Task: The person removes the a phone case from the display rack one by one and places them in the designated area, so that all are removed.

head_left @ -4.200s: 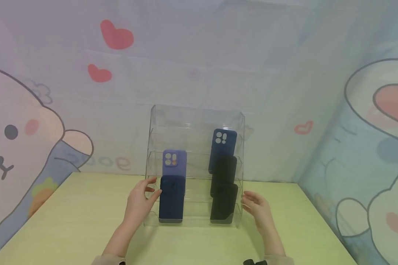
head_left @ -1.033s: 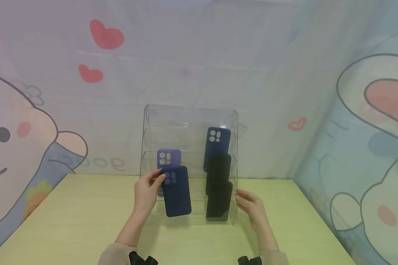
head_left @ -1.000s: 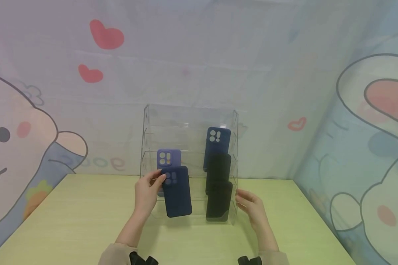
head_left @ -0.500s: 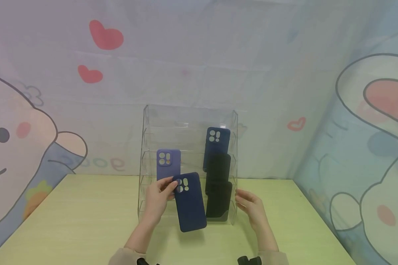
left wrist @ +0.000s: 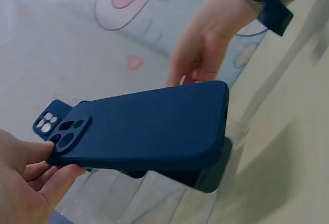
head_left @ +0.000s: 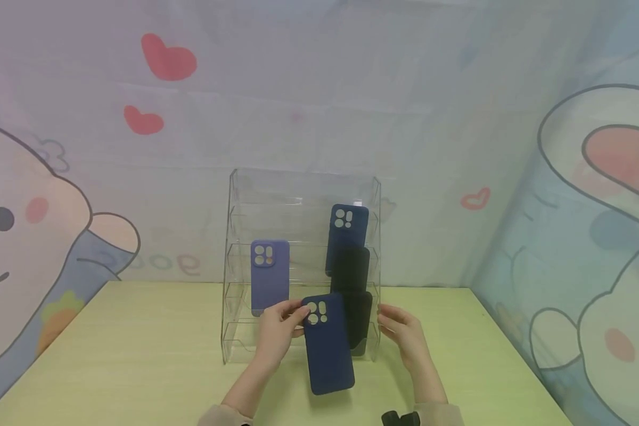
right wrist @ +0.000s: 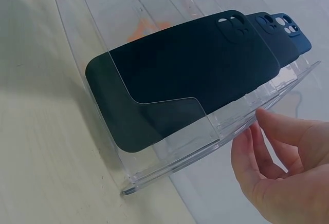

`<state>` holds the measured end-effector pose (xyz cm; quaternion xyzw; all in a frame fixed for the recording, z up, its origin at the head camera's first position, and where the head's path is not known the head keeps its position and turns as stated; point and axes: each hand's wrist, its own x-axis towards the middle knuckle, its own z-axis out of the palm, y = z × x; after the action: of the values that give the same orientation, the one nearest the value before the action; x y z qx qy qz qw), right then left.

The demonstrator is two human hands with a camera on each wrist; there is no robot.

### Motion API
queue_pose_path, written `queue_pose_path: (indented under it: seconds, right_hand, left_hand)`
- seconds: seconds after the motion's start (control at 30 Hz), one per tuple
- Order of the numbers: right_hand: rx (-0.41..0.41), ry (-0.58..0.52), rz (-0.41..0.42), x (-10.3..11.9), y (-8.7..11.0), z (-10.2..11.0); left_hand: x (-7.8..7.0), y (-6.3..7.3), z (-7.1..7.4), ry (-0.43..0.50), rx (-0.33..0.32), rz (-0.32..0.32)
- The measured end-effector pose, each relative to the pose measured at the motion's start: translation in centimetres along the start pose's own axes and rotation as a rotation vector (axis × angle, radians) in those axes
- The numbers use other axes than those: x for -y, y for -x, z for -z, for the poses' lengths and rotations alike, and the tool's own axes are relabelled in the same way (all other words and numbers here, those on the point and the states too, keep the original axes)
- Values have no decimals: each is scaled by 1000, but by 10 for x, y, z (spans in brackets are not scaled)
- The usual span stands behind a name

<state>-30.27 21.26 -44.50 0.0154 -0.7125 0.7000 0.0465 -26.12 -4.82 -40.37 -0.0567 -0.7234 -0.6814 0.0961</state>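
My left hand (head_left: 278, 331) pinches a dark blue phone case (head_left: 330, 355) by its upper left corner, near the camera cutouts. The case hangs tilted in front of a clear stepped rack (head_left: 303, 186); in the left wrist view the thumb and fingers (left wrist: 64, 183) grip that corner. My right hand (head_left: 404, 331) is at the rack's right side, its loosely bent fingers touching the clear side panel (right wrist: 231, 136). In the rack's right column stand a blue phone case (head_left: 355, 234), a black phone case (head_left: 354, 266) and a front black phone case (head_left: 361, 319), partly hidden. A purple phone case (head_left: 270, 284) stands at left.
The rack stands on a pale yellow table (head_left: 154, 355). Behind it hangs a cloth backdrop (head_left: 298, 89) printed with hearts and cartoon animals. A black wrist device (head_left: 400, 419) shows by the right sleeve.
My left hand has taken the dark blue case out of the rack's front left slot and carried it right and toward me. The purple case is now uncovered. My right hand stays at the rack's side.
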Motion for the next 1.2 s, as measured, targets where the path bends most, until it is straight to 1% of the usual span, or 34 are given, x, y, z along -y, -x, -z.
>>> queue_pose_path:
  seconds: [0.27, 0.4, 0.5, 0.63, 0.77, 1.03, 1.2]
  right_hand:
    - [-2, 1, -7, 1, 0, -1]
    - [-10, 16, -10, 4, 3, -3]
    - [-11, 32, -7, 6, 4, -4]
    - [-11, 52, -4, 7, 4, -4]
    - [-10, 60, 2, 6, 3, -4]
    - [-10, 79, 12, 8, 5, -3]
    - [-17, 72, 10, 8, 5, -3]
  left_hand:
    - [12, 6, -24, 44, 80, 5]
    - [23, 7, -34, 55, 117, 12]
    - [31, 9, -41, 43, 123, 20]
    - [38, 11, -48, 22, 129, 35]
    - [43, 14, -56, 4, 156, 45]
    - [56, 22, -71, 17, 193, 101]
    - [62, 26, -79, 29, 203, 165]
